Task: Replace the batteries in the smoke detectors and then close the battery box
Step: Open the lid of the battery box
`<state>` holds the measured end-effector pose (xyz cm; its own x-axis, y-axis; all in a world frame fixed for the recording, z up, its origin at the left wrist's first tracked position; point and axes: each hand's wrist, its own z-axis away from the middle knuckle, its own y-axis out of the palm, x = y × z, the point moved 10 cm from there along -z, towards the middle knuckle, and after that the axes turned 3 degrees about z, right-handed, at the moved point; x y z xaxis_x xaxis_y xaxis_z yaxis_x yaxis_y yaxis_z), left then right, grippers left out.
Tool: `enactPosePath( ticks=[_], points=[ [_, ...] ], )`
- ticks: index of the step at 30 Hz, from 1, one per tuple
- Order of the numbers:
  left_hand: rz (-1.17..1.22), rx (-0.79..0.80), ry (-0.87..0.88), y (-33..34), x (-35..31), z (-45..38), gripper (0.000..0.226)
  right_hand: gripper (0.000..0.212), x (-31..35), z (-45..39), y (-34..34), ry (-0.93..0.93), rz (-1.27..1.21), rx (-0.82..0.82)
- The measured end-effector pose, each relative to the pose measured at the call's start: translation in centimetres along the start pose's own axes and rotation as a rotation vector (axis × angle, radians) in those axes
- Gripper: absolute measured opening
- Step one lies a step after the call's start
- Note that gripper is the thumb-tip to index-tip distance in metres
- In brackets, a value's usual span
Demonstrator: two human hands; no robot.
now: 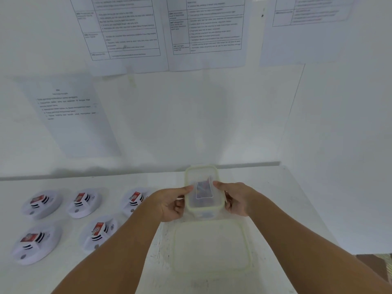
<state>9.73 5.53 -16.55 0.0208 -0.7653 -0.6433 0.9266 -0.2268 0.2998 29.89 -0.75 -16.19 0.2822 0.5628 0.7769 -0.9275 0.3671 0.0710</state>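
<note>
Left hand (172, 203) grips the left side of the battery box (204, 195); thumb on the lid, fingers curled down the wall. Right hand (234, 198) mirrors it on the right side, thumb on top, fingers wrapped under the rim. Both thumbs press the lid (201, 177) down toward the box rim.

Box sits on the desk (297, 209) toward its back edge, right of centre, near the wall. Clear walls; something dark and coloured shows inside, too blurred to name. Whether the lid is fully seated or its side flaps latched, cannot tell.

A second, larger clear lid or tray (212, 249) lies flat just in front of the box, between the forearms.

Five smoke detectors (84, 204) lie on the left half of the desk, three in a back row, two in front, each with a red-and-white battery showing in its open face. Printed sheets (125, 30) are taped on the wall.

Judged stage: closing the box.

Risks: uneven thumb pressure could seat one side only, leaving the lid skewed. The light box could slide toward the wall under the push. Detector compartments look uncovered, so batteries might still sit loose.
</note>
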Motion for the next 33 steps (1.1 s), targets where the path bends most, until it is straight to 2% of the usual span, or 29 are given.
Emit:
enactPosePath(
  ticks=[2,4,6,9,12,15,18,21,23,26,28,30,33],
  points=[
    [0.019,-0.017,0.027,-0.2,-0.4,-0.3,0.042,0.042,0.2,0.0,0.2,-0.013,-0.032,-0.002],
    [-0.07,-0.057,0.092,-0.5,-1.5,-0.4,0.037,0.032,1.1,-0.1,-0.4,-0.087,0.036,-0.059],
    [-0.185,-0.094,0.16,-0.6,-2.4,-0.3,0.033,0.046,2.5,0.0,-1.1,-0.203,0.147,-0.123],
    [-0.274,-0.121,0.202,-1.0,-2.7,0.5,0.041,0.046,3.0,0.8,-1.2,-0.31,0.203,-0.157],
    [-0.467,-0.195,0.35,-1.0,-4.4,2.3,0.052,0.053,3.0,1.4,-1.6,-0.358,0.249,-0.231],
    [-0.623,-0.342,0.554,-1.2,-7.3,4.1,0.072,0.055,3.1,1.5,-0.9,-0.348,0.292,-0.166],
    [-0.778,-0.397,0.696,-0.3,-10.0,4.6,0.066,0.038,3.5,1.6,-0.1,-0.346,0.281,-0.064],
    [-0.92,-0.382,0.684,0.8,-11.4,3.9,0.059,0.016,4.3,1.9,1.0,-0.339,0.324,0.05],
    [-0.96,-0.323,0.625,1.4,-11.4,3.2,0.056,0.021,4.4,1.4,1.5,-0.293,0.38,0.099],
    [-0.876,-0.238,0.509,1.2,-10.7,2.1,0.055,0.04,4.8,0.8,2.1,-0.27,0.422,0.117],
    [-0.762,-0.218,0.452,0.4,-10.3,2.0,0.059,0.055,5.6,1.3,2.0,-0.327,0.432,0.074],
    [-0.667,-0.215,0.419,-0.6,-9.6,2.1,0.061,0.064,6.3,1.9,1.0,-0.411,0.444,-0.046],
    [-0.539,-0.216,0.401,-2.0,-8.1,2.5,0.057,0.067,5.9,2.5,-1.5,-0.453,0.42,-0.251]
  ],
)
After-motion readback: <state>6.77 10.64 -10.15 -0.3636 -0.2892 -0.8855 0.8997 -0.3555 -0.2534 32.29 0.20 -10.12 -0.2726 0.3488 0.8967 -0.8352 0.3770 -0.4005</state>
